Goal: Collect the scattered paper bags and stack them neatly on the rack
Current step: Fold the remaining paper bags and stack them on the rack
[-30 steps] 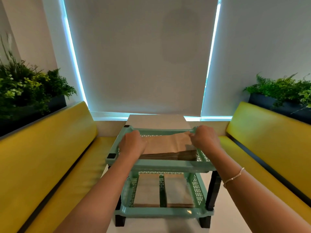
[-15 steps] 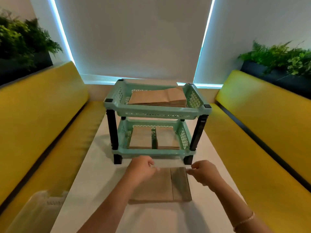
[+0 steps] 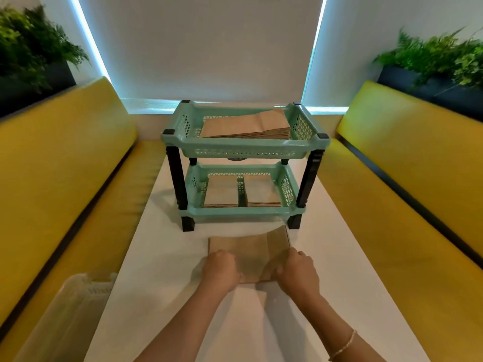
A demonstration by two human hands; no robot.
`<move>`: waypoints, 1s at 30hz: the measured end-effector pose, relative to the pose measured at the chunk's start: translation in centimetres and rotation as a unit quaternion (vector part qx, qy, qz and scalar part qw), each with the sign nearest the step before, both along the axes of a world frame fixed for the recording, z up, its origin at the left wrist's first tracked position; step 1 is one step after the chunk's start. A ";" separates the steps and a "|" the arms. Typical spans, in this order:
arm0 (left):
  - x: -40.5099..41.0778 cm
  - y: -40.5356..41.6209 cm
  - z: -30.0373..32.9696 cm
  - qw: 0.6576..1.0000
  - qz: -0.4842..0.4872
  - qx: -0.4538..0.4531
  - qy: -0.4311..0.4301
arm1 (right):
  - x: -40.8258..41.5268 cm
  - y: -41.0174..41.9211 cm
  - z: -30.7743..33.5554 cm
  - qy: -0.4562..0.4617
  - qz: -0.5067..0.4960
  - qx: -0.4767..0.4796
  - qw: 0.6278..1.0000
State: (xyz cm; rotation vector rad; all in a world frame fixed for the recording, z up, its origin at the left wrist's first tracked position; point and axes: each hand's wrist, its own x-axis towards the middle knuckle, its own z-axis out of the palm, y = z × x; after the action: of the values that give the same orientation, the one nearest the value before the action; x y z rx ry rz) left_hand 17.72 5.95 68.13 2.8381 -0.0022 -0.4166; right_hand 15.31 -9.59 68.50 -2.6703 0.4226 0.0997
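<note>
Left hand (image 3: 220,269), right hand (image 3: 298,273) fingers pinching paper bag (image 3: 251,248) near bench (image 3: 156,296) front edge; uneven lift risks crumpling, skewed stack on rack (image 3: 245,148).

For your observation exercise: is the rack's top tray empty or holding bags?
Holding bags. A flat stack of brown paper bags lies inside the top tray of the rack, filling most of its floor.

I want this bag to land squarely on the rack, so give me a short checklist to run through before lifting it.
1. Both hands on the paper bag: ok; left hand and right hand hold its near edge.
2. Grip firm: cannot tell; fingertips are hidden.
3. Bag flat, uncrumpled: ok.
4. Room on the rack's top tier: ok; its stack sits below the rim.
5. Path to the rack clear: ok; bare table between.
</note>
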 end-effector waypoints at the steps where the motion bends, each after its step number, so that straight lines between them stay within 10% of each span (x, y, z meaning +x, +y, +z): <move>1: -0.1 0.1 -0.1 1.000 -0.001 -0.004 -0.007 | -0.2 0.3 0.1 -0.012 0.007 0.000 1.000; 30: 0.5 0.4 -0.9 1.000 0.005 -0.024 -0.015 | 0.1 0.9 0.7 0.019 -0.016 0.007 1.000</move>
State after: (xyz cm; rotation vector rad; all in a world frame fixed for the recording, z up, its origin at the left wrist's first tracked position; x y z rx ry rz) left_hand 18.18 6.35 67.22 2.7964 -0.0048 -0.3668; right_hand 15.45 -8.69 69.22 -2.6509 0.4751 0.1434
